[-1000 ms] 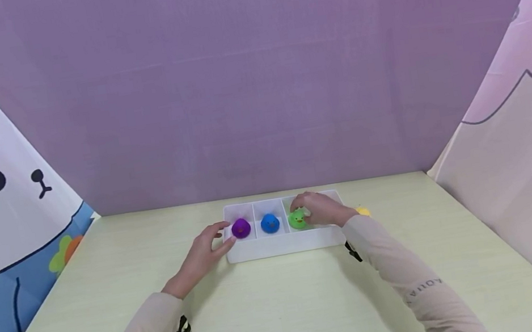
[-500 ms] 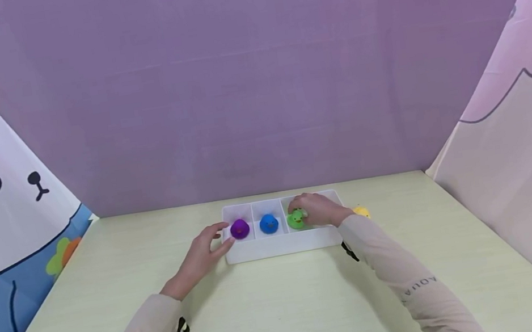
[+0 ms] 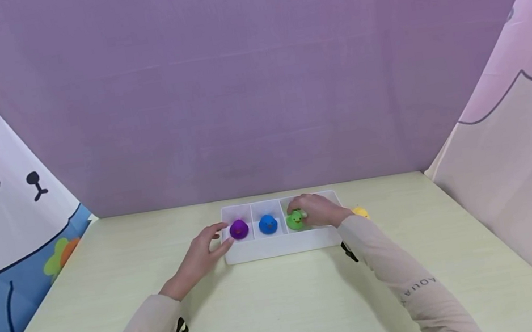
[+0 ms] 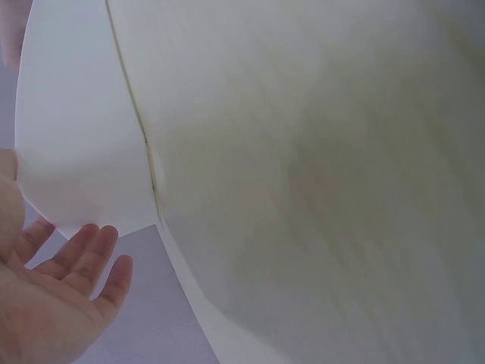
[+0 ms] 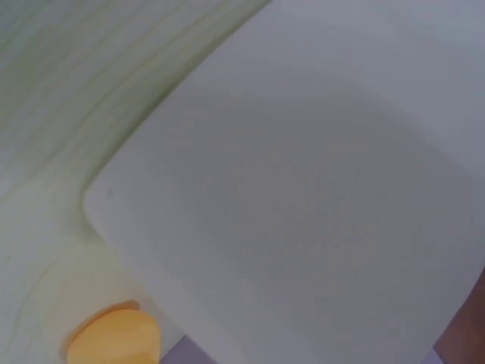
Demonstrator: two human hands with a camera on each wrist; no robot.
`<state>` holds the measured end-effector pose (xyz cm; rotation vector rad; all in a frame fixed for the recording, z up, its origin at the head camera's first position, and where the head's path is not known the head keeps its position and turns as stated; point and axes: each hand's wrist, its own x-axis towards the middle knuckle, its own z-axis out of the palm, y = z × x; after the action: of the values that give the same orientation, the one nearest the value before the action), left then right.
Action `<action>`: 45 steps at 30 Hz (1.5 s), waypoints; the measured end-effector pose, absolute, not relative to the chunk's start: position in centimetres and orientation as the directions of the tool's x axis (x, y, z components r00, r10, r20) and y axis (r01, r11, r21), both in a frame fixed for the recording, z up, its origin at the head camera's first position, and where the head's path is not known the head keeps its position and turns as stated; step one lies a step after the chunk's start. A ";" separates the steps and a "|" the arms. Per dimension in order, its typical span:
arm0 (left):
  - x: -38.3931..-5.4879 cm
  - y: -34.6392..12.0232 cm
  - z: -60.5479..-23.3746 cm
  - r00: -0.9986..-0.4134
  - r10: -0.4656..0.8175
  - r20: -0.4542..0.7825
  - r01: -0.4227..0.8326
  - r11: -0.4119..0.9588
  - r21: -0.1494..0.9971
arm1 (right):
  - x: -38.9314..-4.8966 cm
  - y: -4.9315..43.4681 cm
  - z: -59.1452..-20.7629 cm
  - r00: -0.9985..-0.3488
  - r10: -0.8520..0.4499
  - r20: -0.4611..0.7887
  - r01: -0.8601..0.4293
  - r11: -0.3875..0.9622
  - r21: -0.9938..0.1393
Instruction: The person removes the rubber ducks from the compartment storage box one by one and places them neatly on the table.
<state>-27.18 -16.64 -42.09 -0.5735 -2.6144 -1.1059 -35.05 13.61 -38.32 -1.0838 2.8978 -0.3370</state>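
A white divided tray (image 3: 283, 245) stands near the back of the table. In the head view, a purple rubber duck (image 3: 239, 229) sits in its leftmost compartment and a blue rubber duck (image 3: 268, 224) in the one beside it. Further right, my right hand (image 3: 320, 209) reaches over the tray and holds a green rubber duck (image 3: 296, 220) in its fingers. That hand hides much of the tray's right part. My left hand (image 3: 203, 254) rests at the tray's left end, fingers loosely spread; in the left wrist view, its fingers (image 4: 87, 262) lie by the white end wall.
A yellow rubber duck (image 3: 360, 212) sits on the table just right of the tray, partly behind the right sleeve. The light wood table (image 3: 278, 313) ends at a purple backdrop (image 3: 247, 106). Printed cloths hang on both sides.
The green duck has turned slightly in my right hand, its beak shifting left. My left hand keeps its place at the tray. The whole head view has drifted a little.
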 end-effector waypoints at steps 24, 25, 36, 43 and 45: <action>-27.4 -16.6 -42.1 -0.900 0.251 0.356 0.431 0.634 0.642 | -34.3 14.4 -35.1 -0.691 -0.710 0.136 -0.720 0.659 -0.217; -27.4 -16.6 -42.1 -0.900 0.251 0.358 0.432 0.635 0.641 | -34.2 14.5 -34.9 -0.692 -0.709 0.136 -0.719 0.658 -0.226; -27.3 -16.6 -42.0 -0.892 0.264 0.366 0.447 0.635 0.631 | -33.8 16.1 -33.2 -0.705 -0.695 0.141 -0.707 0.672 -0.222; -27.2 -16.6 -42.0 -0.899 0.259 0.353 0.433 0.640 0.635 | -33.7 17.9 -32.6 -0.704 -0.690 0.169 -0.709 0.667 -0.230; -27.3 -16.6 -42.0 -0.903 0.256 0.346 0.427 0.640 0.639 | -33.7 18.5 -32.5 -0.706 -0.686 0.177 -0.707 0.669 -0.228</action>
<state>-27.25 -16.55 -42.01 -0.5573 -2.6369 -1.1133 -33.69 18.51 -32.47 -1.2291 2.9394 -0.4539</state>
